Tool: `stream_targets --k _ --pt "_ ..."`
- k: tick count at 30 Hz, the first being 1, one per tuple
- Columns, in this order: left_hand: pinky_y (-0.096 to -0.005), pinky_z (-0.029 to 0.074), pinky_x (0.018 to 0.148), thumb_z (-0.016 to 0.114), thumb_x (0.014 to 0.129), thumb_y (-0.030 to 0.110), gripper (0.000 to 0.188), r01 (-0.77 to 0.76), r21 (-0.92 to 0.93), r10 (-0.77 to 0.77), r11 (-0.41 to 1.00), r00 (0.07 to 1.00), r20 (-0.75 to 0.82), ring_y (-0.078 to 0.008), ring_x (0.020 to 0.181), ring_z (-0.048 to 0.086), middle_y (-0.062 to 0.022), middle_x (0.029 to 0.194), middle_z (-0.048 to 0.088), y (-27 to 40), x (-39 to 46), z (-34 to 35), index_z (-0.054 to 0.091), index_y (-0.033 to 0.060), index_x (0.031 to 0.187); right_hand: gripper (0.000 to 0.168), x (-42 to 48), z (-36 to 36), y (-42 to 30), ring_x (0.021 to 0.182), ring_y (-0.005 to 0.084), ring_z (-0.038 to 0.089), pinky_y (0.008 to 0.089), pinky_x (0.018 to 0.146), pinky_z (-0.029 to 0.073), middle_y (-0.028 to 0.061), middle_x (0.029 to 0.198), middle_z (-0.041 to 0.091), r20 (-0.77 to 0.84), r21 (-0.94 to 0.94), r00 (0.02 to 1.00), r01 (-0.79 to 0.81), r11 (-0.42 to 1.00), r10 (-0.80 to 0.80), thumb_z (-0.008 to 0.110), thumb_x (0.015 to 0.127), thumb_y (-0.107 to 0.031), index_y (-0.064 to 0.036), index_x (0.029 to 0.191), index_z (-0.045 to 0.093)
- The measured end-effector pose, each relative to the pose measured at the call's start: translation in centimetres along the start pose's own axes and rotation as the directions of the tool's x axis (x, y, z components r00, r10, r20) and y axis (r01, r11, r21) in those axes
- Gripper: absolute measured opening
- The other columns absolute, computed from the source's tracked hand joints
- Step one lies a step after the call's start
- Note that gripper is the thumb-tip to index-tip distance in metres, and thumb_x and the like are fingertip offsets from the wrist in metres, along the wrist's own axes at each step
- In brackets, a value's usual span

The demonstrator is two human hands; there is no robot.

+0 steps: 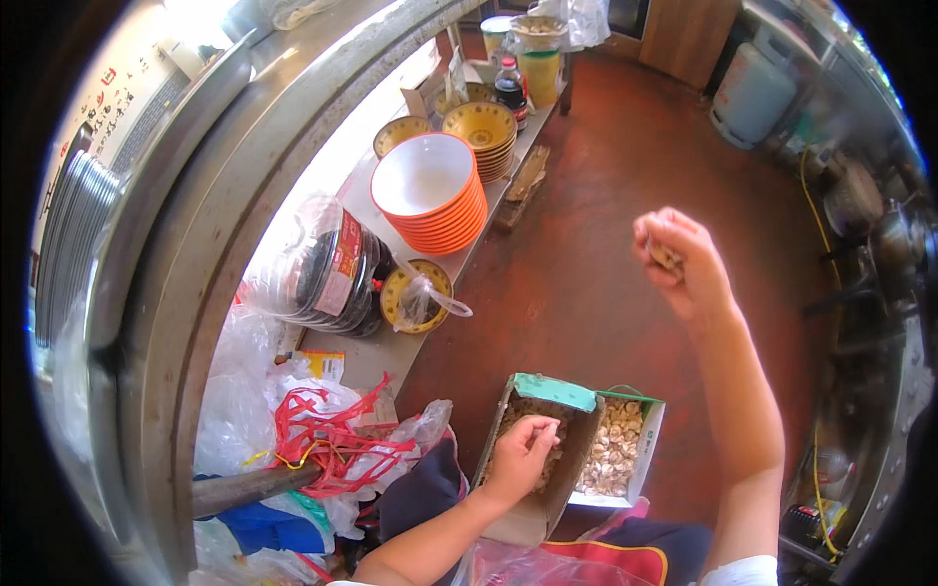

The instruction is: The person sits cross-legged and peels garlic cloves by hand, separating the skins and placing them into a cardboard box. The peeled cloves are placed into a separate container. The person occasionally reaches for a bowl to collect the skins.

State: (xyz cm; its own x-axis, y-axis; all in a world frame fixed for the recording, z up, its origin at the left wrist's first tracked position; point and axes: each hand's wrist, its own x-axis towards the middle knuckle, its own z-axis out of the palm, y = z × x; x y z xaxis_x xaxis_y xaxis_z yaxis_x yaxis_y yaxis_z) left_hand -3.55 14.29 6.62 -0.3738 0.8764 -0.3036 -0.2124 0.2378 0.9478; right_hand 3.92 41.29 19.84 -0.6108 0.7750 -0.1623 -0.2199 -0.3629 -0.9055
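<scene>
My left hand [522,453] is over an open cardboard box [506,524] with a teal flap, its thumb and fingertips pinched on a small pale piece that I cannot identify. Small brownish bits lie in that box. Against its right side stands a white box [646,454] with a green edge, holding many pale pieces [612,447] that look like garlic cloves. My right hand [678,260] is raised above the floor, well ahead of both boxes. Its fingers are curled around a small brownish piece, partly hidden by them.
A shelf at the left bears stacked orange-and-white bowls [432,190], yellow patterned bowls [484,139] and a large plastic jug [330,264]. Plastic bags and red ties [330,432] lie nearer me. A gas cylinder [753,91] stands far right on the reddish floor [586,256].
</scene>
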Motion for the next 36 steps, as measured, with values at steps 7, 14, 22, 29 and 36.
stream_targets --k 7,14,22,29,36 --pt "-0.0275 0.048 0.064 0.058 0.082 0.008 0.008 -0.311 0.371 0.379 0.875 0.917 -0.125 -0.0188 0.071 0.062 -0.0091 0.078 0.061 -2.2 2.3 -3.1 0.06 0.0015 0.085 0.011 5.4 5.8 -9.7 0.059 0.0084 0.047 0.0147 0.038 0.028 0.0049 0.07 0.053 0.107 0.013 0.987 -0.125 0.992 0.123 0.059 0.077 -0.01 0.0 0.08 0.056" --pt "-0.0284 0.048 0.058 0.059 0.081 0.014 0.011 0.023 0.382 0.03 0.924 0.991 -0.131 -0.0148 0.065 0.061 -0.0074 0.072 0.063 6.8 -8.5 -4.9 0.062 0.0048 0.086 0.018 11.4 17.9 -25.2 0.058 0.0081 0.046 0.0163 0.04 0.028 0.0045 0.069 0.051 0.121 -0.143 0.991 -0.041 0.989 0.058 0.058 0.076 -0.008 0.003 0.091 0.058" --pt "-0.0387 0.036 0.094 0.05 0.088 0.025 0.023 0.404 0.048 -0.406 0.914 0.913 0.05 -0.0224 0.105 0.05 -0.0122 0.105 0.057 23.6 -15.1 -7.8 0.059 0.0054 0.097 0.029 25.1 39.0 -32.3 0.057 0.0075 0.046 0.019 0.039 0.027 0.0044 0.072 0.053 0.292 -0.08 0.949 -0.1 0.992 0.119 0.06 0.071 -0.002 0.001 0.099 0.055" --pt "-0.0359 0.038 0.092 0.05 0.088 0.023 0.023 0.222 -0.228 -0.162 0.948 0.953 0.256 -0.0209 0.103 0.051 -0.0117 0.105 0.056 38.2 -11.4 -16.7 0.058 0.0041 0.098 0.044 36.5 48.5 -30.3 0.085 0.0286 0.062 0.033 0.074 0.049 0.0201 0.093 0.064 0.296 -0.926 0.805 0.374 0.054 -0.514 0.056 0.062 -0.011 0.002 0.104 0.06" --pt "-0.0331 0.04 0.089 0.05 0.089 0.022 0.023 0.144 -0.488 -0.037 0.861 0.974 0.223 -0.0195 0.101 0.052 -0.0112 0.105 0.056 41.6 -11.2 -19.8 0.057 0.0028 0.099 0.022 40.4 51.1 -29.4 0.089 0.0313 0.06 0.0398 0.077 0.048 0.0163 0.091 0.063 0.26 -0.93 0.868 0.107 -0.352 -0.423 0.049 0.072 -0.012 -0.008 0.085 0.067"
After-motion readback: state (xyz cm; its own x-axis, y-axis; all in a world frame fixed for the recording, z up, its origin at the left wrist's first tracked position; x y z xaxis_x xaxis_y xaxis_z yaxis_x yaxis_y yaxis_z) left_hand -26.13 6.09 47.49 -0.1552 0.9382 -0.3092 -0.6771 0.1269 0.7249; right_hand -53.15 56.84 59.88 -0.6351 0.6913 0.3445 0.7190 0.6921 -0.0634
